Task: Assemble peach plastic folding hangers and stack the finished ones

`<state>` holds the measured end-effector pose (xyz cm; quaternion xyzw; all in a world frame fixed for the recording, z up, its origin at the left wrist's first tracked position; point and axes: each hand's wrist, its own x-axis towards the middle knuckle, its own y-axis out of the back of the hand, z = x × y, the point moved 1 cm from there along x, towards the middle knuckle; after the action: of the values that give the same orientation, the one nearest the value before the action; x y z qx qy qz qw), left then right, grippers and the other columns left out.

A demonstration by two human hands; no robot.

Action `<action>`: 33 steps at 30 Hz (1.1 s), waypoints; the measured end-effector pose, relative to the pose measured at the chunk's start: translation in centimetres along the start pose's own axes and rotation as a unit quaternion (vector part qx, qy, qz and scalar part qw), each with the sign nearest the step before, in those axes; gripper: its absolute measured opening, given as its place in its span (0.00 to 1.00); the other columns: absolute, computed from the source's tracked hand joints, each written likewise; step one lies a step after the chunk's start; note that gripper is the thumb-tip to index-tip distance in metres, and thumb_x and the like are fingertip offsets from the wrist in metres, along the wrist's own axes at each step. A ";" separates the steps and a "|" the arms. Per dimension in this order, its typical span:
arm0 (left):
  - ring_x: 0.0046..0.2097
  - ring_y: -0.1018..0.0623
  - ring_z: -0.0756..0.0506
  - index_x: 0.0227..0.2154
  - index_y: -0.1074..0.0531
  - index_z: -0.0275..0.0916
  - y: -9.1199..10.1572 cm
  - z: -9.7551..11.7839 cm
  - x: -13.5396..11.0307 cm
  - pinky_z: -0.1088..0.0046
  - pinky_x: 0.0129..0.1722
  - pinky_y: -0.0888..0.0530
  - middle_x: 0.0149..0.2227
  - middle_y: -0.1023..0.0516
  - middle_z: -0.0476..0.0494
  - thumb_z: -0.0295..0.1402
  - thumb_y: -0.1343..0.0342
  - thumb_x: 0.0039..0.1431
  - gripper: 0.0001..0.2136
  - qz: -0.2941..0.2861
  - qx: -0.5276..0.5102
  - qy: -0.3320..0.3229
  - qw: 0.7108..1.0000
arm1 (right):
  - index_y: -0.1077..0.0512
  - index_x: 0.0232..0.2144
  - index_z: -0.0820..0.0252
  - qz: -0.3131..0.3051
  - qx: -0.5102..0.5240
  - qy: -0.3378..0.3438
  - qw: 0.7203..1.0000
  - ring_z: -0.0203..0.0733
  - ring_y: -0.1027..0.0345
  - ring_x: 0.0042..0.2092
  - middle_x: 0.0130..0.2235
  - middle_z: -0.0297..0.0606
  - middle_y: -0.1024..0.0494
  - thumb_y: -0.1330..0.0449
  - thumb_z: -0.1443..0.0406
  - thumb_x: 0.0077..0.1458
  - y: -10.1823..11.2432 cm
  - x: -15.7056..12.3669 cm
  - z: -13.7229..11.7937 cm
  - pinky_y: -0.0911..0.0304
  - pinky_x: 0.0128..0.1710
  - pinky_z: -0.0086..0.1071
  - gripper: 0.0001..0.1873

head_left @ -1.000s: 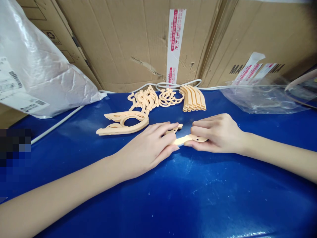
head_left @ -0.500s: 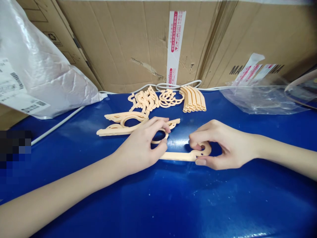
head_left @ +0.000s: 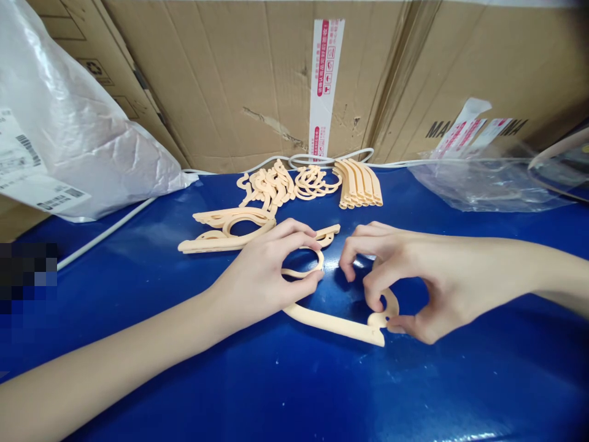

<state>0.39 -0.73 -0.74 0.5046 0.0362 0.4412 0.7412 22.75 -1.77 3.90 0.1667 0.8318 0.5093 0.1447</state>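
A ring [head_left: 321,261] is held by the curved left hand [head_left: 262,264]; a hooked piece [head_left: 392,303] is narrowly pinched by the right hand [head_left: 442,282]. Between them, a bar [head_left: 335,324] is slanted lengthwise rightward and toward the wearer.

Glossy blue tabletop [head_left: 294,393], brown cardboard boxes [head_left: 221,80] behind

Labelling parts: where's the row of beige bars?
Head view: the row sits far back on the table, right of centre, just right of the beige loops, beyond the right hand.
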 end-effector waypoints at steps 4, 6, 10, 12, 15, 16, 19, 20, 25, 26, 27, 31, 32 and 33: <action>0.46 0.23 0.47 0.42 0.27 0.39 0.1 0.3 -0.2 0.68 0.49 0.27 0.46 0.24 0.45 0.30 0.42 0.57 0.09 0.018 0.012 -0.023 1.000 | 0.22 0.31 0.47 0.015 -0.045 0.010 0.999 0.42 0.38 0.51 0.45 0.34 0.28 0.35 0.66 0.49 0.3 -0.3 -0.4 0.44 0.52 0.40 0.06; 0.45 0.23 0.47 0.42 0.27 0.39 0.2 0.5 -0.3 0.69 0.48 0.27 0.45 0.23 0.45 0.30 0.42 0.58 0.09 0.015 0.021 -0.028 0.999 | 0.22 0.33 0.45 0.016 -0.040 0.010 0.999 0.41 0.38 0.51 0.45 0.34 0.28 0.36 0.67 0.50 0.4 -0.3 -0.5 0.44 0.52 0.39 0.09; 0.45 0.23 0.48 0.44 0.27 0.38 0.2 0.6 -0.5 0.72 0.47 0.28 0.44 0.22 0.46 0.30 0.43 0.58 0.10 0.015 0.036 -0.037 0.999 | 0.22 0.36 0.50 -0.015 0.015 0.021 1.000 0.38 0.36 0.49 0.45 0.35 0.29 0.36 0.69 0.51 0.4 -0.1 -0.4 0.42 0.51 0.34 0.10; 0.46 0.23 0.48 0.44 0.27 0.38 0.1 0.5 -0.5 0.73 0.47 0.28 0.45 0.21 0.46 0.29 0.43 0.59 0.10 0.018 0.038 -0.040 0.998 | 0.23 0.36 0.54 -0.025 0.039 0.028 0.999 0.37 0.35 0.48 0.45 0.36 0.29 0.38 0.71 0.51 0.1 0.1 -0.5 0.42 0.50 0.32 0.10; 0.46 0.23 0.48 0.44 0.27 0.37 0.0 0.4 -0.4 0.74 0.48 0.29 0.45 0.21 0.46 0.30 0.43 0.59 0.10 0.020 0.039 -0.036 0.998 | 0.25 0.33 0.59 0.004 0.029 0.023 0.999 0.38 0.35 0.45 0.42 0.38 0.28 0.37 0.68 0.53 -0.6 0.3 -0.9 0.42 0.48 0.32 0.03; 0.46 0.22 0.48 0.43 0.26 0.37 0.0 0.4 -0.4 0.73 0.48 0.28 0.44 0.21 0.45 0.30 0.43 0.59 0.10 0.020 0.039 -0.032 0.999 | 0.26 0.31 0.60 0.022 0.013 0.024 0.999 0.39 0.35 0.43 0.41 0.38 0.28 0.36 0.63 0.53 -0.9 0.4 -1.1 0.42 0.46 0.33 0.06; 0.46 0.22 0.47 0.42 0.26 0.37 -0.1 0.4 -0.3 0.71 0.48 0.28 0.43 0.21 0.45 0.31 0.43 0.59 0.09 0.018 0.047 -0.021 0.999 | 0.28 0.31 0.61 0.054 -0.054 0.046 0.996 0.41 0.36 0.40 0.40 0.39 0.27 0.36 0.55 0.53 -2.0 0.5 -1.8 0.43 0.43 0.36 0.14; 0.46 0.23 0.47 0.42 0.26 0.37 -0.1 0.4 -0.3 0.70 0.48 0.28 0.43 0.21 0.45 0.31 0.43 0.59 0.09 0.016 0.051 -0.020 0.998 | 0.28 0.32 0.61 0.052 -0.076 0.058 0.994 0.41 0.36 0.39 0.40 0.39 0.27 0.37 0.56 0.54 -2.3 0.5 -2.1 0.44 0.43 0.37 0.13; 0.46 0.23 0.45 0.42 0.26 0.37 -0.1 0.4 -0.4 0.66 0.48 0.27 0.43 0.21 0.46 0.32 0.44 0.60 0.09 0.004 0.069 -0.030 0.997 | 0.28 0.35 0.64 0.045 -0.104 0.082 0.990 0.41 0.37 0.39 0.39 0.39 0.26 0.40 0.63 0.57 -2.8 0.7 -2.7 0.45 0.43 0.37 0.08; 0.47 0.23 0.45 0.42 0.26 0.37 0.0 0.4 -0.4 0.66 0.48 0.27 0.43 0.21 0.46 0.32 0.44 0.59 0.09 0.006 0.072 -0.032 0.997 | 0.28 0.34 0.63 0.047 -0.097 0.078 0.991 0.41 0.37 0.39 0.38 0.39 0.26 0.40 0.64 0.56 -2.7 0.7 -2.7 0.45 0.42 0.37 0.07; 0.47 0.23 0.45 0.42 0.26 0.37 0.0 0.4 -0.4 0.66 0.48 0.27 0.43 0.21 0.45 0.32 0.43 0.59 0.09 0.008 0.075 -0.034 0.997 | 0.29 0.34 0.63 0.049 -0.090 0.073 0.992 0.40 0.37 0.38 0.37 0.38 0.26 0.39 0.65 0.55 -2.6 0.7 -2.6 0.45 0.42 0.36 0.06; 0.49 0.23 0.44 0.41 0.25 0.39 -0.1 0.3 -0.5 0.66 0.48 0.27 0.44 0.20 0.47 0.32 0.42 0.59 0.08 0.008 0.083 -0.048 0.995 | 0.32 0.33 0.61 0.056 -0.070 0.063 0.994 0.38 0.39 0.37 0.36 0.34 0.27 0.40 0.71 0.53 -2.4 0.8 -1.9 0.45 0.42 0.34 0.04; 0.50 0.23 0.44 0.41 0.25 0.39 -0.1 0.3 -0.5 0.66 0.48 0.27 0.45 0.20 0.47 0.32 0.42 0.59 0.08 0.007 0.085 -0.050 0.995 | 0.33 0.33 0.61 0.058 -0.071 0.062 0.994 0.37 0.40 0.37 0.35 0.34 0.27 0.41 0.72 0.52 -2.4 0.8 -1.7 0.45 0.42 0.33 0.05; 0.51 0.23 0.44 0.42 0.25 0.39 -0.1 0.3 -0.5 0.66 0.49 0.27 0.45 0.20 0.48 0.32 0.42 0.59 0.09 0.006 0.089 -0.052 0.995 | 0.33 0.33 0.60 0.061 -0.074 0.061 0.994 0.37 0.40 0.36 0.34 0.33 0.28 0.42 0.73 0.52 -2.4 0.8 -1.5 0.45 0.42 0.33 0.06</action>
<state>0.29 -1.28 -0.94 0.5908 0.0341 0.4137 0.6919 21.10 -3.65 2.30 0.1744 0.7877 0.5862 0.0742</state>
